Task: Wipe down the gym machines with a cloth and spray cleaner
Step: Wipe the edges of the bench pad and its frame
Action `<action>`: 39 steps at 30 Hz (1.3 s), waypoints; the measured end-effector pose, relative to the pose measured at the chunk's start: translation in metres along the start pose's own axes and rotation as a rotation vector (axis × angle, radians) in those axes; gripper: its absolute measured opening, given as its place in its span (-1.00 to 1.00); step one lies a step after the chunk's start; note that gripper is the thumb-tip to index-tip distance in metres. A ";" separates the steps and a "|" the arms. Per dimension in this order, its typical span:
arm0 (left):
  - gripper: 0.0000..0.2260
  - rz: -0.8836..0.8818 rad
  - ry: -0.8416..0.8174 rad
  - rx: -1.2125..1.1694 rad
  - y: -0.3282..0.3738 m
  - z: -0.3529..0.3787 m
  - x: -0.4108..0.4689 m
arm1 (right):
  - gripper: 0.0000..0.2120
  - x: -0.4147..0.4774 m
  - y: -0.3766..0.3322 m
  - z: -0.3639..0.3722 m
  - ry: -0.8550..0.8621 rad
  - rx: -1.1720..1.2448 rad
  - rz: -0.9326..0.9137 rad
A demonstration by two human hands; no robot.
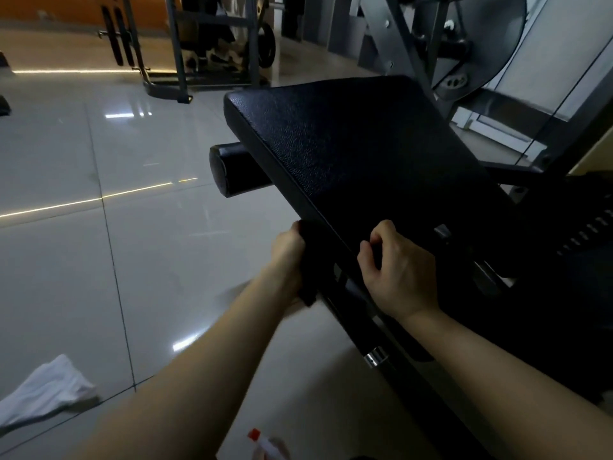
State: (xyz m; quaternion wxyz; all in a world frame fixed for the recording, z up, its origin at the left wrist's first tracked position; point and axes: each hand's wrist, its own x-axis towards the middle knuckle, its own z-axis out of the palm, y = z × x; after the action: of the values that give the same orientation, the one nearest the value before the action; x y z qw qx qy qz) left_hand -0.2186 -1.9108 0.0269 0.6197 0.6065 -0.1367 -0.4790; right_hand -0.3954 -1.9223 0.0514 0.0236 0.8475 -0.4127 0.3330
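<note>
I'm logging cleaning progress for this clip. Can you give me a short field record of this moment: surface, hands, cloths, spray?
surface: black bench pad, tilted
left hand: left hand grips a dark cloth against the pad's side edge
right hand: right hand rests on the pad's near end, fingers curled; whether it grips anything is unclear
spare cloth: white cloth lies on the tiled floor
spray: spray bottle with red nozzle, at the bottom edge of the view, in neither hand
nearby: black roller juts out beneath the pad
</note>
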 end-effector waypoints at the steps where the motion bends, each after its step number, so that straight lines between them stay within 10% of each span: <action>1: -0.77 -0.054 -0.060 0.003 0.010 -0.003 0.009 | -0.83 0.000 0.001 0.000 0.002 0.014 -0.005; 9: -0.76 -0.040 -0.099 0.018 0.001 0.003 0.025 | -0.82 0.001 0.003 0.001 -0.001 0.036 -0.013; 14: -0.74 0.315 0.103 0.190 -0.037 0.007 -0.032 | -0.83 0.000 0.001 0.001 0.011 -0.001 -0.015; 20: -0.50 0.002 0.064 0.153 -0.032 0.009 -0.015 | -0.84 0.001 0.002 0.002 -0.002 0.005 -0.003; 25: -0.87 -0.082 -0.193 -0.021 0.004 -0.006 0.029 | -0.84 0.002 0.003 0.002 -0.004 0.030 -0.016; 33: -0.68 0.198 0.165 0.106 -0.043 0.010 -0.045 | -0.85 0.000 -0.001 0.002 -0.004 -0.036 0.003; 39: -0.53 0.110 0.135 0.121 -0.059 0.016 -0.067 | -0.85 0.001 0.000 0.002 -0.004 -0.021 -0.008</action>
State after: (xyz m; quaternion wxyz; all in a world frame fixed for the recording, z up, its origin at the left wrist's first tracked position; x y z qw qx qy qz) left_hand -0.2899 -1.8587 0.0057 0.6152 0.6651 -0.1564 -0.3933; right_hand -0.3936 -1.9241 0.0503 0.0331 0.8495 -0.4127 0.3269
